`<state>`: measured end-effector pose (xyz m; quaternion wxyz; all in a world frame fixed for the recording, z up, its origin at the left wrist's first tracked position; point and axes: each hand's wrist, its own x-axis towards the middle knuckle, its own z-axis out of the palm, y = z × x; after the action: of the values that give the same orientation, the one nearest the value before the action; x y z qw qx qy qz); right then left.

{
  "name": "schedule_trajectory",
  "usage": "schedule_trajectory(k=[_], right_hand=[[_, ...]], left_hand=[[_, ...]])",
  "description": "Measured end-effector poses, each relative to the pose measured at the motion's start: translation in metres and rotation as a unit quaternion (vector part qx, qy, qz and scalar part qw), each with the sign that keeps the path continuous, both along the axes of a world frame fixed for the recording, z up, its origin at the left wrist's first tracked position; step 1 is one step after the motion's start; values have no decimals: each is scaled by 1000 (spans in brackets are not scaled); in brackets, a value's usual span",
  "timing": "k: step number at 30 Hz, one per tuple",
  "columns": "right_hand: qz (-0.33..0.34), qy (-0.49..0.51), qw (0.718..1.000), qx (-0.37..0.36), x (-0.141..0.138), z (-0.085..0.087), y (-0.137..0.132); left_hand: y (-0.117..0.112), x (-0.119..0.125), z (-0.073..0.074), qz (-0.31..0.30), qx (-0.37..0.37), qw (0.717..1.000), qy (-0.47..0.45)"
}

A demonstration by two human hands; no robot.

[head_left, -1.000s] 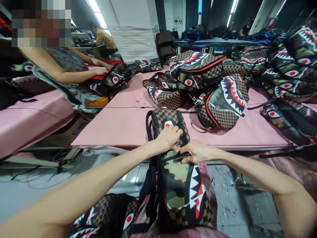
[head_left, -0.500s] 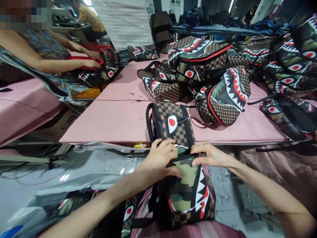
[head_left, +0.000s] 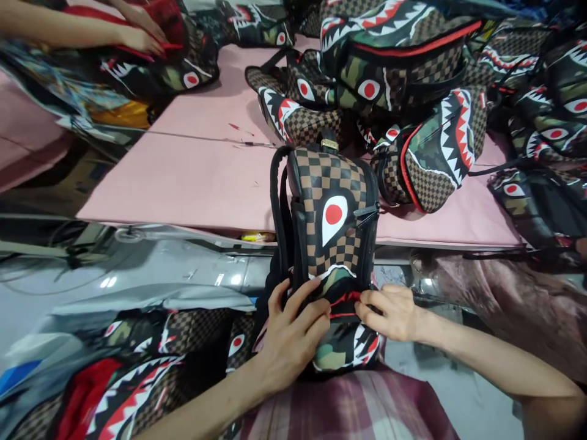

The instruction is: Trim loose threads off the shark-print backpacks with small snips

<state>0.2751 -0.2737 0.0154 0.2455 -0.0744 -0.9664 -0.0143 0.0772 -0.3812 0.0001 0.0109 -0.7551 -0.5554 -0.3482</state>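
Observation:
A brown-and-black checked backpack (head_left: pixel 316 183) with a red-and-white eye print lies across the table edge toward my lap. Its lower part shows camouflage and shark teeth, and a small gap there reveals red lining. My left hand (head_left: pixel 296 330) grips the bag at the left of this gap, fingers curved over the fabric. At the gap's right end my right hand (head_left: pixel 389 311) pinches the edge, its fingertips partly hidden. Black straps run down the bag's left side.
Several similar backpacks (head_left: pixel 398 79) are heaped on the pink table (head_left: pixel 183 165), with more at the right. A co-worker's hands (head_left: pixel 142 40) rest on a red-lined bag at upper left. Other bags (head_left: pixel 132 391) lie at lower left. A red pen (head_left: pixel 241 129) lies mid-table.
The view has tilted down. A flat camouflage pocket front has become a parted opening with red lining showing. My right hand has shifted to the opening's right edge; the left stays on the bag.

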Motion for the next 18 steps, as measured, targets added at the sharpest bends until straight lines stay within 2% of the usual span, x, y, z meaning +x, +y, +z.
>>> schedule_trajectory(k=[6,13,18], right_hand=[[41,-10,999,14,0,-3,2],[37,8,999,-5,0,-11,0],[19,-17,999,-25,2,-13,-1]], left_hand=[[-2,-7,-4,-30,9,999,-16],[-6,-9,-10,20,22,999,-18],[-7,-11,-14,38,29,998,-29]])
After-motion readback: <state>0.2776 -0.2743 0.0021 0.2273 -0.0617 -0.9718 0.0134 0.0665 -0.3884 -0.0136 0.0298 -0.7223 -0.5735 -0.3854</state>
